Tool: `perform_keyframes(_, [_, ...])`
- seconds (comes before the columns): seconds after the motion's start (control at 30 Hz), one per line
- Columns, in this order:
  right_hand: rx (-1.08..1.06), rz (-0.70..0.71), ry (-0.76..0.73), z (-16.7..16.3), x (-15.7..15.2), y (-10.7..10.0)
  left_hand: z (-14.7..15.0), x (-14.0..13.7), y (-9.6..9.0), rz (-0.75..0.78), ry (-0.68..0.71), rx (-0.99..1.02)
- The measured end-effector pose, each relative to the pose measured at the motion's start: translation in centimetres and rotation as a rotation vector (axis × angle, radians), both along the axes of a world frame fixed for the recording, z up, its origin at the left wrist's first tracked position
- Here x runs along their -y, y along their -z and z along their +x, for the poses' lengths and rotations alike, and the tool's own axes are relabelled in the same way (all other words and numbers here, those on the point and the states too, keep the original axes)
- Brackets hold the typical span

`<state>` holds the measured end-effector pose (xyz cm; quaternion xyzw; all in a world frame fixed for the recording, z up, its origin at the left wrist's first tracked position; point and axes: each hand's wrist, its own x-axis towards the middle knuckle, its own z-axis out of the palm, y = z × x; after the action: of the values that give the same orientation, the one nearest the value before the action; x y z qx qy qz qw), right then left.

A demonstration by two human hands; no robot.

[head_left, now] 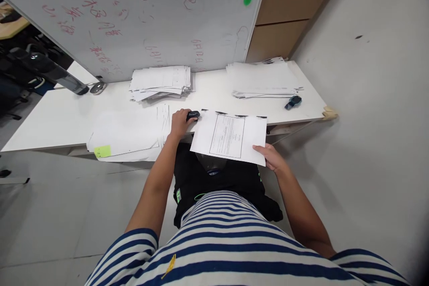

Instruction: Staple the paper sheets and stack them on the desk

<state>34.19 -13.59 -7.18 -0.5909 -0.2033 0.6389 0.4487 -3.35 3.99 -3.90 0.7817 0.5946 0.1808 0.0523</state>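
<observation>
Held over the front edge of the desk is a printed sheet of paper (228, 136), tilted, with a framed block of text and dark smudges along its far edge. My right hand (272, 156) pinches its near right corner, thumb on top. Fingers of my left hand (181, 121) are wrapped round a small black stapler-like tool (193, 115) just beyond the sheet's far left corner. Whether the tool touches the sheet I cannot tell. Left of that hand lies a spread of papers (130, 132) with a yellow-green sticky note (102, 151), overhanging the front edge.
Paper stacks stand at the back left (161, 81) and back right (264, 79) of the white desk (208, 87). A small dark device (293, 102) lies at right. A whiteboard (134, 18) rises behind, and a dark bottle (56, 73) and computer mouse (98, 88) are at left.
</observation>
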Motion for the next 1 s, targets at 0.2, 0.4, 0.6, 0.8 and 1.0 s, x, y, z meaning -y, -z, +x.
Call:
perform_keyframes(0.2, [-0.034, 0.042, -0.001, 0.3, 0.3, 0.4, 0.0, 0.0, 0.1, 0.011, 0.004, 0.0])
perform_keyframes(0.4, [-0.019, 0.058, -0.006, -0.4, -0.4, 0.0, -0.1, 0.2, -0.3, -0.02, 0.034, 0.02])
perform_keyframes(0.6, [-0.028, 0.053, -0.039, -0.8, -0.7, -0.6, -1.0, 0.1, -2.2, -0.204, 0.118, 0.1])
perform_keyframes(0.8, [-0.044, 0.079, -0.045, -0.8, -0.1, -0.9, -1.2, 0.3, -4.0, -0.343, 0.068, 0.141])
perform_keyframes(1.0, [-0.047, 0.086, -0.048, -0.9, -0.1, -0.5, -0.4, -0.6, -5.4, -0.424, 0.032, 0.207])
